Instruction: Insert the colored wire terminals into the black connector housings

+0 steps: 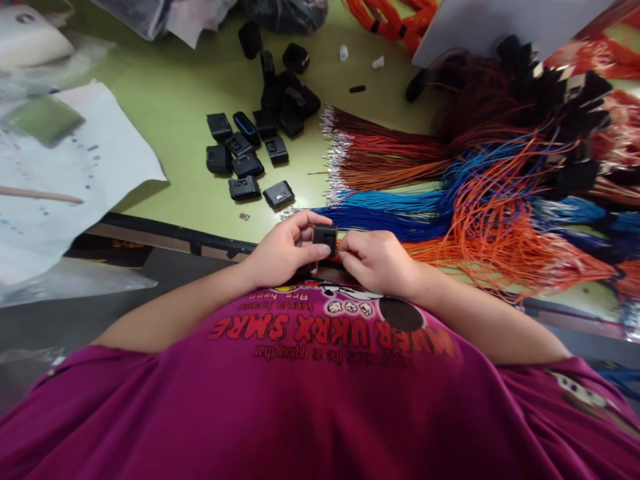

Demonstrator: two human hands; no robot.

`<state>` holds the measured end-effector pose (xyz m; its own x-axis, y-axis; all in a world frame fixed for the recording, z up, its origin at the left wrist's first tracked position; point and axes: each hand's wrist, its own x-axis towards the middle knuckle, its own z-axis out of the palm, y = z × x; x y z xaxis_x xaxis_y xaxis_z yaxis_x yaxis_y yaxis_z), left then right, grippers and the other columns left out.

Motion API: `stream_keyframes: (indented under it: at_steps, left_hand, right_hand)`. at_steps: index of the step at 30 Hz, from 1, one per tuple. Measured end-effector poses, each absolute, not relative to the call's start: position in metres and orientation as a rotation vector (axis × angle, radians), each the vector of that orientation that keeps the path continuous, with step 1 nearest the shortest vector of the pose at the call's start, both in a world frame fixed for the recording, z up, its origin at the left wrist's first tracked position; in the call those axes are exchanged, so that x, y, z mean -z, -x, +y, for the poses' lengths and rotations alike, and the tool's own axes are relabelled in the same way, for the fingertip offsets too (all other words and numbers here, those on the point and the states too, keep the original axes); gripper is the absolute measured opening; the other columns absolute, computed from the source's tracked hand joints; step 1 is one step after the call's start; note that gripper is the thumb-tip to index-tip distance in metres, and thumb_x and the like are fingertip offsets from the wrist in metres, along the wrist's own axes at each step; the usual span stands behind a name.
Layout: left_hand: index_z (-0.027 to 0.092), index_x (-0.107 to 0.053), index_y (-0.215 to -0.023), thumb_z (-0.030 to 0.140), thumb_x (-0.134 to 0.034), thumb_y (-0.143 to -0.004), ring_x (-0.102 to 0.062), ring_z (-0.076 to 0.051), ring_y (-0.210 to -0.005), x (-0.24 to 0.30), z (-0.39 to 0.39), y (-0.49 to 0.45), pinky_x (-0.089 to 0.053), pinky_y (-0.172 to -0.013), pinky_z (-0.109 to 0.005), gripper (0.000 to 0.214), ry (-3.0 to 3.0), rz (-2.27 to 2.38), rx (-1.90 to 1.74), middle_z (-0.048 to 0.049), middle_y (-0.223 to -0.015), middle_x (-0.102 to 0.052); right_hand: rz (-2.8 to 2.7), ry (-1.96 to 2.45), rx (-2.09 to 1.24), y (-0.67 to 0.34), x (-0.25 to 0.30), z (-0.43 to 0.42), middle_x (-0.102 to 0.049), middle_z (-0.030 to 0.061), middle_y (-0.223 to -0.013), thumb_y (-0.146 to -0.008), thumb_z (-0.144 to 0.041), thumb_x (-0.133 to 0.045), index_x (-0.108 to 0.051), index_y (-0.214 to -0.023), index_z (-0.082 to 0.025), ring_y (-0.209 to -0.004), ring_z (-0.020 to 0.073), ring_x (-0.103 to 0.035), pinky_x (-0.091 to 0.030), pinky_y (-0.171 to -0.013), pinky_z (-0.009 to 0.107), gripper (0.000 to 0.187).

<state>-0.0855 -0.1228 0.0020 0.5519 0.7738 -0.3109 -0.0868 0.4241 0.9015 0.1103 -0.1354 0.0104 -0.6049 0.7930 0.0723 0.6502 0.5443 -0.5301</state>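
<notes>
My left hand (287, 250) is closed round a small black plastic connector housing (325, 236), held just above the table's near edge. My right hand (375, 260) is pinched against the housing's right side, fingers pressed together on a thin wire end that I can barely make out. Behind my hands lie bundles of cut wires (400, 167) in brown, red, orange and blue, their stripped ends pointing left. A pile of loose black connector housings (255, 153) sits further left on the green table (175, 100).
White paper sheets (75, 173) and clear plastic bags cover the left side. More orange wire and black connectors (565, 100) crowd the right. A grey board (490, 23) leans at the top right. The table's dark front edge (170, 232) runs below the housings.
</notes>
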Motion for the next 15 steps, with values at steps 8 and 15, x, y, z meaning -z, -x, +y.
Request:
stream_keyframes:
  at_steps: [8,15]
  left_hand:
    - [0.016,-0.046,-0.105,0.019,-0.068,-0.077,-0.058,-0.008,-0.049,-0.003,-0.123,0.086,-0.048,-0.044,-0.02,0.036,-1.0,0.789,-0.64,0.0037,-0.069,-0.061]
    - [0.019,-0.047,-0.109,0.021,-0.066,-0.079,-0.058,-0.008,-0.048,0.003,-0.122,0.091,-0.049,-0.045,-0.021,0.036,-1.005,0.761,-0.683,0.0051,-0.066,-0.057]
  right_hand:
    - [-2.466,1.197,-0.773,-0.115,-0.021,-0.133,-0.057,-0.0014,-0.064,-0.087,-0.022,-0.045,-0.055,-0.07,-0.016,-0.056,0.0076,-0.044,-0.029,-0.057,0.02,0.022]
    - [-2.381,1.214,-0.931,-0.145,-0.025,-0.109,-0.066,0.0001,-0.074,-0.091,-0.031,-0.046,-0.067,-0.085,-0.015,-0.064,0.0088,-0.056,-0.037,-0.062,0.02,0.027]
